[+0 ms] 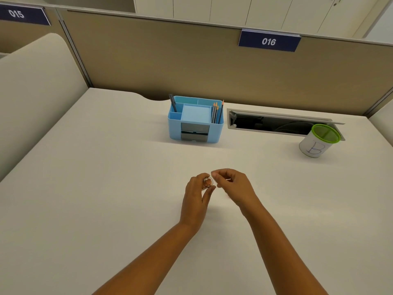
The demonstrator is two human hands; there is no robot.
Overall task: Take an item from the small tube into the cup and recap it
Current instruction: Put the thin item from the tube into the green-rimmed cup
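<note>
Head view: both bare forearms reach over the pale worktop (106,188). Left hand (196,195) has its grip closed around the small tube (207,182), clear with something brownish inside, mouth tilted toward the camera, held above mid-worktop. Right hand (232,185) sits just beside the tube's mouth, fingertips (213,173) pinched together; can't tell whether anything is between them, too small. Cup (319,142), white with a green rim and a "B" on it, stands well apart at far right near the cable slot (265,124). Blue organiser (195,121) with pencils stands at the back centre.
</note>
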